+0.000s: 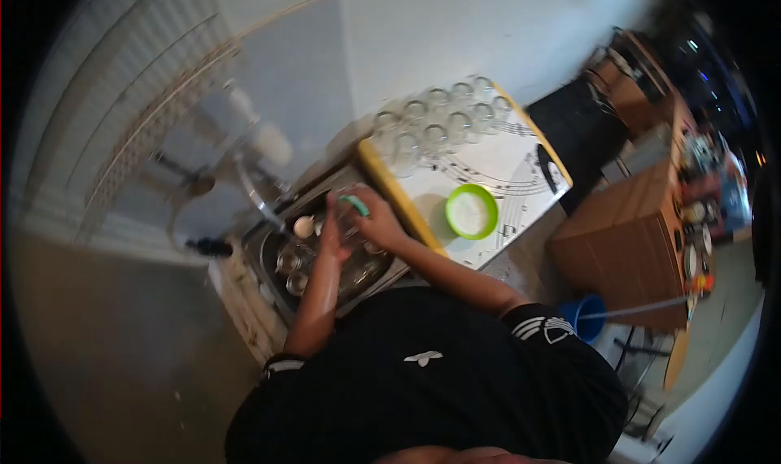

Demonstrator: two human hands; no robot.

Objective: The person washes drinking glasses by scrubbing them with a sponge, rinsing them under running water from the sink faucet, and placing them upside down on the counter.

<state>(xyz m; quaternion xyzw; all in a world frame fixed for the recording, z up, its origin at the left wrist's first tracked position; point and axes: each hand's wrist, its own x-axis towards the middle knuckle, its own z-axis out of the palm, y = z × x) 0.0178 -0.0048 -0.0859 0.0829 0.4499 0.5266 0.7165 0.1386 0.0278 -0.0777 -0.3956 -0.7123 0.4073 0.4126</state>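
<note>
Jar [348,221] gripped btwn my L hand [333,230] & R hand [373,213] over sink [374,281]; bowl [472,213], whitish inside, nr table's [432,205] near edge.

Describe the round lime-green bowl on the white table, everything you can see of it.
The round lime-green bowl, plastic by its look, has a smooth wall, a circular rim and no visible handle. Its inside looks whitish; whether that is liquid, foam or something else cannot be told. It stands upright on the white, yellow-edged table printed with music notes, apart from the clear glass jars there. Neither the left hand nor the right hand touches it.
</note>
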